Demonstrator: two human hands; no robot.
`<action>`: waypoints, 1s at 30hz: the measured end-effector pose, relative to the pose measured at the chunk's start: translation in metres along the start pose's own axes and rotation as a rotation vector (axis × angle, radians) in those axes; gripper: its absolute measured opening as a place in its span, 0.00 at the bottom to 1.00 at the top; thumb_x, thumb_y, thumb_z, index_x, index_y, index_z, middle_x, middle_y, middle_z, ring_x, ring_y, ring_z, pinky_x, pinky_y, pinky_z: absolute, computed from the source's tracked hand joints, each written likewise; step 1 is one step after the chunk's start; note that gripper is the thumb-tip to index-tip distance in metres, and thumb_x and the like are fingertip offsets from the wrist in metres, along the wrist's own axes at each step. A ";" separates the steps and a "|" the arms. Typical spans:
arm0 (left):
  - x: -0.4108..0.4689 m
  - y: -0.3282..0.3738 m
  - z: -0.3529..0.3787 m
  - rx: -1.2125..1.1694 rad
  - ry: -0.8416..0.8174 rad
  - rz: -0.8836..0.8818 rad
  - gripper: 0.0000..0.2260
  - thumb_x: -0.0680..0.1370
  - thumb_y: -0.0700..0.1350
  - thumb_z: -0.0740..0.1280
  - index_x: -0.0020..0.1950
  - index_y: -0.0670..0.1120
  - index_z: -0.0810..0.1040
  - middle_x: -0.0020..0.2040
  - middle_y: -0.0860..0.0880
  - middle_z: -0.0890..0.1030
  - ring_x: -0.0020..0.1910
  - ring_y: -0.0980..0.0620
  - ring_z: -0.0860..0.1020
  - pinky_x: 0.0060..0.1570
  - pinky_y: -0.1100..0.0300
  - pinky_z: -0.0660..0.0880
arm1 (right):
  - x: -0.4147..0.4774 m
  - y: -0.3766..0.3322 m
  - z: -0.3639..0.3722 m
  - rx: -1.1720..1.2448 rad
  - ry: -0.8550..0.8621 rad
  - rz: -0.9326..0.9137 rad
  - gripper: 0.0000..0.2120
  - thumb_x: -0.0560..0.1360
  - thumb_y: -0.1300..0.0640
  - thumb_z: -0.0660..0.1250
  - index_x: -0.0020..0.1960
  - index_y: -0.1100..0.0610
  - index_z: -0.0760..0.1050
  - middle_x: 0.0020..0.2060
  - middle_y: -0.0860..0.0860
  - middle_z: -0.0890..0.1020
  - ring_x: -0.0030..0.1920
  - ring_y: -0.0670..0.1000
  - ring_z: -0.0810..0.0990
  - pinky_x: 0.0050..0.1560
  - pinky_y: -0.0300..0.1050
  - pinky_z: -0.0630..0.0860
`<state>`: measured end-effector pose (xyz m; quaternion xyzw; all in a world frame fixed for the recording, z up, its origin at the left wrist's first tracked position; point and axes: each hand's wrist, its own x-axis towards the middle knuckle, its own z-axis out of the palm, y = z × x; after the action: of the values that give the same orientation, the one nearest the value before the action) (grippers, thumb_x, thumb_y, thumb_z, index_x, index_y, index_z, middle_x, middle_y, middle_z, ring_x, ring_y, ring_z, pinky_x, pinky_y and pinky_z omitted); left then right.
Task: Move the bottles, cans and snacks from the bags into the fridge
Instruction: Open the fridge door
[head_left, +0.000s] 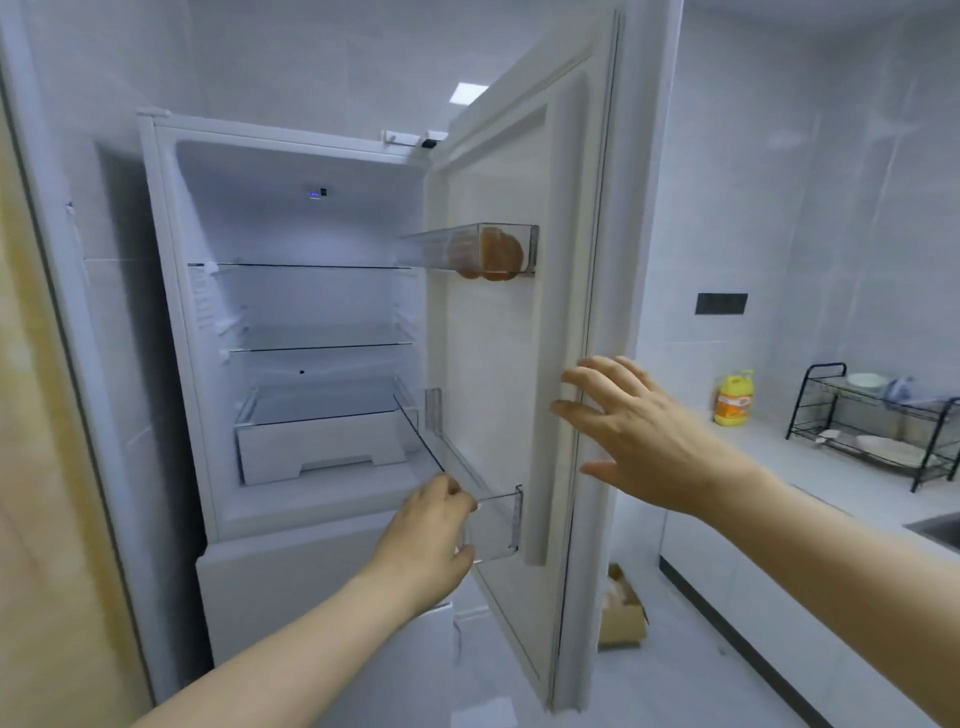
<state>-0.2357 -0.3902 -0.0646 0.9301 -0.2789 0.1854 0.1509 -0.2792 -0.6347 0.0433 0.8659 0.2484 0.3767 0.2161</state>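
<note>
Right now the fridge (171, 312) fills the left and centre of the frame, its door (493, 338) swung wide to the right. The left hand (426, 535) reaches up from the lower left and grips the front corner of the clear lower bin (493, 525) on the door, fingers curled over the rim and thumb under it. The right hand (639, 431), right of centre, is spread flat with straight fingers and holds nothing; its fingertips overlap the door's outer edge, though contact cannot be told. Higher on the door, a clear upper bin (441, 244) holds blurred brown rounds (498, 254). Inside are glass shelves (311, 266) and a white drawer (317, 447) below them. At the right edge a counter (831, 483) carries a yellow bottle (733, 399) and a black rack (878, 426). A cardboard box (623, 618) sits on the floor behind the door.
</note>
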 end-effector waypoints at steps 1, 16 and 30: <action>0.006 0.003 0.003 -0.005 0.015 0.018 0.18 0.76 0.46 0.65 0.66 0.45 0.71 0.62 0.48 0.69 0.62 0.46 0.70 0.61 0.56 0.68 | -0.003 0.004 0.005 0.000 0.001 0.013 0.32 0.61 0.45 0.79 0.61 0.55 0.78 0.62 0.57 0.75 0.66 0.61 0.71 0.66 0.59 0.71; 0.123 0.079 0.067 0.251 -0.133 0.133 0.08 0.80 0.50 0.60 0.51 0.49 0.77 0.51 0.50 0.80 0.57 0.48 0.73 0.73 0.44 0.47 | -0.046 0.090 0.091 0.023 0.153 0.166 0.27 0.64 0.49 0.78 0.59 0.56 0.78 0.60 0.59 0.76 0.63 0.61 0.71 0.61 0.58 0.72; 0.197 0.101 0.114 0.079 -0.063 0.352 0.12 0.80 0.49 0.60 0.61 0.46 0.74 0.56 0.48 0.77 0.57 0.47 0.73 0.58 0.55 0.67 | -0.056 0.151 0.170 -0.063 -0.086 0.193 0.17 0.64 0.48 0.77 0.48 0.52 0.78 0.64 0.54 0.72 0.55 0.58 0.75 0.65 0.69 0.63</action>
<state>-0.1113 -0.6062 -0.0631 0.8775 -0.4346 0.1904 0.0704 -0.1428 -0.8179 -0.0090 0.8940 0.1422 0.3657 0.2165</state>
